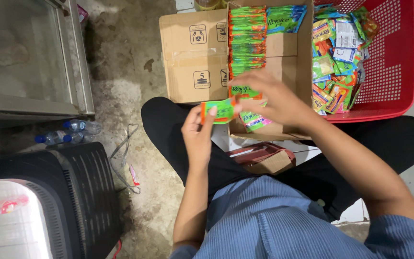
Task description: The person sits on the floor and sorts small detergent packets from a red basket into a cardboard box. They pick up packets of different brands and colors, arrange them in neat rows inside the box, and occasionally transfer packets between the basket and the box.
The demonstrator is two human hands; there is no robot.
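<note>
Red basket (pixel 398 72) — beside sachet box (pixel 283 52)

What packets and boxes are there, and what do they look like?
Green sachet: flat, orange-edged, held by left hand and right hand.
Sachet row: green-orange, stacked inside the box.
Box: brown cardboard, open, on floor.
Basket: red plastic, holding mixed colourful sachets.

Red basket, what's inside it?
The red basket holds a loose heap of small sachets, green, orange, blue and white, piled against its left side. The right part shows bare mesh. What lies under the heap is covered. A cardboard box hides the basket's left edge.
</note>
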